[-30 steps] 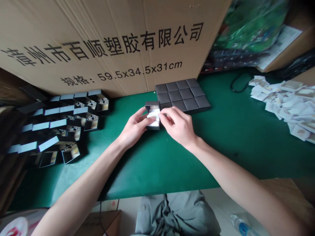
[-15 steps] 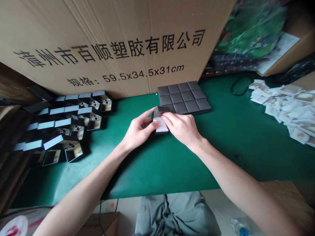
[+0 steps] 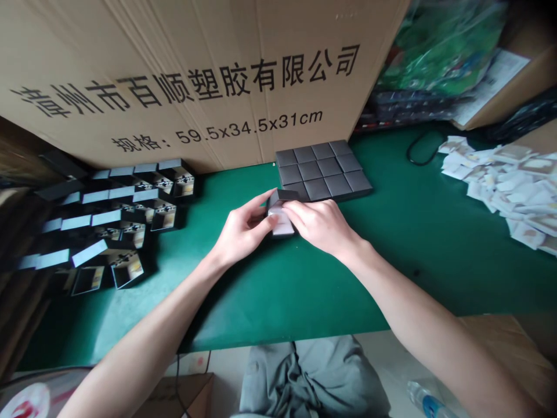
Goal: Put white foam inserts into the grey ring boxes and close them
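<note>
Box, blk, lid up; L hand grips side, thumb on wht insert; R hand at R edge, fingers narrow, can't tell if gripping.

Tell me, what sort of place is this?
Probably a small workshop or packing room: open dark boxes stand in rows on a green table, white pieces lie heaped at the right, and a big printed carton stands at the back.

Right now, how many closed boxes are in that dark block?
12 closed boxes, in three rows of four beyond the right hand; the near-left one is partly covered.
</note>
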Available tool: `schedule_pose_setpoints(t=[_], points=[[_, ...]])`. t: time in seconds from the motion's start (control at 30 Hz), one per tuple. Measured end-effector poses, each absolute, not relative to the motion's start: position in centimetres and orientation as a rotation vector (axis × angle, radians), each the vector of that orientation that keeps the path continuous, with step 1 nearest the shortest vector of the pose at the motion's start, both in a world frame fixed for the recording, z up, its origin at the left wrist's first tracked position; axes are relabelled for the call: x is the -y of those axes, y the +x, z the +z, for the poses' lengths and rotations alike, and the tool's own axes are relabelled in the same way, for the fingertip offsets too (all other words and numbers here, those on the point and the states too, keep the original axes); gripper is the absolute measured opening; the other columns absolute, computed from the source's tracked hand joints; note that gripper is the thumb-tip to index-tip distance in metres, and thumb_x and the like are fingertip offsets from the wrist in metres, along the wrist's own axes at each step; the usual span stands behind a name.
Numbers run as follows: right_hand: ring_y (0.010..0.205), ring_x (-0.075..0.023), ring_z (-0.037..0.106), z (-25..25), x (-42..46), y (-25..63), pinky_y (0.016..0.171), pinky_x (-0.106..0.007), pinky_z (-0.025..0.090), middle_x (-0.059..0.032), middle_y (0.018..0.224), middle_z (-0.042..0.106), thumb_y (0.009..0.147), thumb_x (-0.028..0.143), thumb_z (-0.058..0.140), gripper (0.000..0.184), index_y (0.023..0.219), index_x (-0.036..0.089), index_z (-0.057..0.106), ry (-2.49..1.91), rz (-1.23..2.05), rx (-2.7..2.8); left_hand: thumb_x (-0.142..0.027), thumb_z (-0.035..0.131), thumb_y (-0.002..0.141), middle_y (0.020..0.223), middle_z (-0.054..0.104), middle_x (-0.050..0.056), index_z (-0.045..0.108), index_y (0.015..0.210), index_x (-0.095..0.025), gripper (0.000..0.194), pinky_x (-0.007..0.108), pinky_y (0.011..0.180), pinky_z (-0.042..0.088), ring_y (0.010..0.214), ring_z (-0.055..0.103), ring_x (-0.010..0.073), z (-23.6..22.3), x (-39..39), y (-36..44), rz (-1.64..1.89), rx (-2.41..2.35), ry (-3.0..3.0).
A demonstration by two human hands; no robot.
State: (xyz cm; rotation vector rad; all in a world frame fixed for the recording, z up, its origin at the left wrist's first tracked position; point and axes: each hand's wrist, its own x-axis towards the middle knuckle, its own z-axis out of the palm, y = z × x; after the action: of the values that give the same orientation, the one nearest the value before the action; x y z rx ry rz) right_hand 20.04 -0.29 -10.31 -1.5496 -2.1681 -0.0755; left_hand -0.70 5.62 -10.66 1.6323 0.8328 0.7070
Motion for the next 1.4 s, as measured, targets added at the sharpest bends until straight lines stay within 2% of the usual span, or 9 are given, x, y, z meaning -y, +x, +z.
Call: schedule_pose_setpoints(t=[0.33, 0.5, 0.63, 0.87, 1.03, 1.1, 1.27, 1.4], points=[[0.06, -0.016, 0.071, -10.5, 0.3, 20.0, 0.056, -0.032, 0.026, -0.0025, 0.073, 0.078, 0.108, 0.023, 0.043, 0.034, 0.094, 0.016, 0.073, -1.475, -0.165, 2.182, -0.051, 0.074, 0.092, 0.104, 0.08, 0.008, 0.055, 0.157, -0.016, 0.076, 0.029, 0.072, 0.058, 0.083, 0.073, 0.0216, -10.1, -5.2, -0.5, 0.678, -0.853, 1.671], [0.056, -0.0135, 0.066, -10.3, 0.3, 20.1, 0.056, -0.03, 0.027, -0.0014, 0.069, 0.075, 0.108, 0.025, 0.043, 0.035, 0.087, 0.018, 0.07, -1.46, -0.139, 2.159, -0.048, 0.076, 0.09, 0.115, 0.08, 0.01, 0.06, 0.152, -0.015, 0.072, 0.033, 0.086, 0.061, 0.099, 0.075, 0.0265, -10.3, -5.5, -0.3, 0.676, -0.849, 1.548], [0.053, -0.0118, 0.06, -10.4, 0.4, 19.9, 0.056, -0.029, 0.027, -0.0003, 0.067, 0.073, 0.108, 0.028, 0.044, 0.033, 0.088, 0.018, 0.07, -1.466, -0.113, 2.132, -0.045, 0.077, 0.09, 0.115, 0.081, 0.01, 0.065, 0.146, -0.016, 0.064, 0.035, 0.092, 0.06, 0.105, 0.074, 0.0274, -10.4, -5.8, -0.3, 0.681, -0.864, 1.495], [0.052, -0.0091, 0.058, -10.8, 0.5, 19.6, 0.056, -0.027, 0.032, 0.0025, 0.067, 0.073, 0.104, 0.023, 0.05, 0.029, 0.083, 0.019, 0.07, -1.347, -0.159, 2.053, -0.043, 0.073, 0.092, 0.111, 0.08, 0.01, 0.067, 0.139, -0.014, 0.055, 0.029, 0.08, 0.056, 0.093, 0.073, 0.0222, -10.3, -5.8, -0.3, 0.662, -0.867, 1.47], [0.054, -0.0096, 0.063, -10.9, 0.5, 19.6, 0.056, -0.027, 0.036, 0.0034, 0.068, 0.075, 0.102, 0.022, 0.054, 0.028, 0.08, 0.021, 0.071, -1.323, -0.199, 2.069, -0.042, 0.075, 0.091, 0.104, 0.079, 0.008, 0.068, 0.134, -0.016, 0.051, 0.03, 0.078, 0.056, 0.087, 0.071, 0.0209, -10.6, -6.0, -0.3, 0.677, -0.895, 1.455], [0.058, -0.0105, 0.067, -10.9, 0.5, 19.5, 0.056, -0.027, 0.038, 0.0029, 0.07, 0.077, 0.104, 0.022, 0.053, 0.028, 0.085, 0.021, 0.074, -1.316, -0.254, 2.056, -0.043, 0.074, 0.092, 0.098, 0.079, 0.006, 0.07, 0.132, -0.018, 0.048, 0.03, 0.077, 0.056, 0.083, 0.07, 0.0195, -10.7, -6.1, -0.3, 0.686, -0.873, 1.435], [0.067, -0.0136, 0.076, -11.3, 0.4, 19.3, 0.059, -0.026, 0.046, -0.0021, 0.09, 0.084, 0.107, 0.022, 0.053, 0.024, 0.115, 0.018, 0.076, -1.305, -0.383, 2.001, -0.046, 0.076, 0.089, 0.093, 0.077, 0.005, 0.071, 0.128, -0.018, 0.049, 0.031, 0.076, 0.057, 0.077, 0.068, 0.0182, -10.7, -5.9, 0.0, 0.708, -0.868, 1.356], [0.066, -0.014, 0.076, -11.4, 0.5, 19.1, 0.056, -0.026, 0.044, -0.0013, 0.087, 0.083, 0.106, 0.02, 0.055, 0.021, 0.108, 0.019, 0.076, -1.349, -0.378, 2.005, -0.048, 0.076, 0.09, 0.095, 0.077, 0.007, 0.069, 0.129, -0.016, 0.05, 0.033, 0.08, 0.058, 0.082, 0.071, 0.0208, -10.4, -5.5, 0.2, 0.679, -0.859, 1.417]])
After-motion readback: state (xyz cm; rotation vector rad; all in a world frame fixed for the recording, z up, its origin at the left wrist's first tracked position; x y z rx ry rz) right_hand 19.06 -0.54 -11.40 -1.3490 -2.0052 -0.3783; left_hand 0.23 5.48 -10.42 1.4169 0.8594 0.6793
